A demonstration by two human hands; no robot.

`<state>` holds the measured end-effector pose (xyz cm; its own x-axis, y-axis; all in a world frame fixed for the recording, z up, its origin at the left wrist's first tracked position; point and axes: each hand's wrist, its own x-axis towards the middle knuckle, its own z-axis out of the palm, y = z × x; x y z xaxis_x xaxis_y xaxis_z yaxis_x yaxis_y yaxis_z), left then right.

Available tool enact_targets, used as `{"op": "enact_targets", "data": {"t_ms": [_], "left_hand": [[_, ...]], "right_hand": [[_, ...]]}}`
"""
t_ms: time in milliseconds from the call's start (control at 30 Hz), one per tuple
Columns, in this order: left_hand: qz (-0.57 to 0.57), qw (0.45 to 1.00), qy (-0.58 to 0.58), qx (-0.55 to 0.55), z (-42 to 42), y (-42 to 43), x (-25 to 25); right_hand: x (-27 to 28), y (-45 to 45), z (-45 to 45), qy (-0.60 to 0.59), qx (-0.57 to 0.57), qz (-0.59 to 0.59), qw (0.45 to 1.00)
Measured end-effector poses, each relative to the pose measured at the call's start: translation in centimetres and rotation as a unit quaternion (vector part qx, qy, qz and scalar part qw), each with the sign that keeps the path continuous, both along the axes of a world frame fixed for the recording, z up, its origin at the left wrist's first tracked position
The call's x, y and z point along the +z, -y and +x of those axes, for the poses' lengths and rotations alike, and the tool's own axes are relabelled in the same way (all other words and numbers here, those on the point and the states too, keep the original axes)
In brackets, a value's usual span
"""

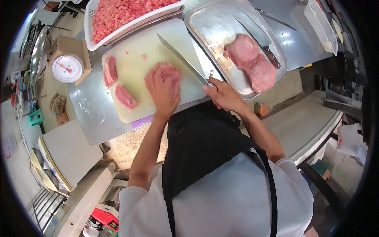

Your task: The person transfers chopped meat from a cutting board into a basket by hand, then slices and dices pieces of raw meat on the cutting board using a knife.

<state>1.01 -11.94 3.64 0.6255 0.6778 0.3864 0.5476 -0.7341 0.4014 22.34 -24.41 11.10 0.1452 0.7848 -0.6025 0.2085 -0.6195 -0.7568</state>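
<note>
My left hand lies over a chunk of raw meat on the white cutting board, its fingers curved down onto the top. The underside of that chunk is hidden. In my right hand is the handle of a large kitchen knife. Its blade slants up and left across the board, to the right of the chunk and apart from it. Two smaller cut pieces of meat, an upper piece and a lower piece, rest at the board's left side.
Behind the board stands a white basket of diced meat. On the right, a metal tray holds large meat pieces and a second knife. A dial scale is at left. A thin dark rod lies beyond the tray.
</note>
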Motion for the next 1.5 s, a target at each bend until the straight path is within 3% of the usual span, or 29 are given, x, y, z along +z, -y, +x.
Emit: {"op": "enact_targets", "data": {"t_ms": [133,233,333,433,533,633,833,933,1033,1133,1233,1333,1500], "left_hand": [[-0.01,0.996,0.027,0.083,3.3,2.0,-1.6],[0.013,0.999,-0.013,0.036,3.1,2.0,-1.4],[0.002,0.999,0.03,-0.013,1.6,1.5,1.0],[-0.032,0.999,0.03,0.018,-2.0,-0.2,-0.3],[-0.096,0.99,-0.067,0.079,-3.6,-1.6,0.4],[-0.057,0.995,-0.036,0.072,-1.0,-1.1,2.3],[-0.068,0.986,-0.136,0.071,-0.9,-1.5,-1.1],[-0.045,0.987,-0.124,0.097,-0.4,-1.3,-0.3],[-0.085,0.989,0.023,0.123,0.2,-4.1,-1.3],[-0.03,0.985,-0.059,0.157,2.1,-4.8,-3.0],[-0.036,0.986,-0.065,0.148,2.4,-4.4,-2.1],[0.002,0.988,-0.054,0.142,2.1,-4.6,-3.1],[-0.013,0.987,-0.037,0.154,2.2,-4.8,-3.9]], "right_hand": [[0.6,-0.2,0.0,-0.002,0.006,-0.013,1.0],[0.0,-0.3,0.2,-0.01,0.007,-0.008,1.0],[1.1,-0.7,0.2,-0.006,0.002,-0.031,0.999],[0.4,-0.6,0.8,-0.006,0.032,-0.026,0.999],[-0.4,0.2,-0.5,0.056,0.024,0.022,0.998],[-0.8,0.8,-1.4,0.054,0.029,0.03,0.998],[0.0,0.4,-1.3,0.088,0.048,0.005,0.995],[2.3,-0.2,-0.6,0.117,0.076,-0.007,0.99],[4.5,0.6,0.3,0.113,0.099,0.011,0.989],[4.7,0.4,0.2,0.109,0.111,0.001,0.988],[0.2,-2.4,-0.1,0.101,0.162,0.092,0.977],[-2.8,-6.2,-1.8,0.121,0.118,0.128,0.977],[4.0,-5.1,-0.7,0.097,0.138,0.015,0.986]]}}
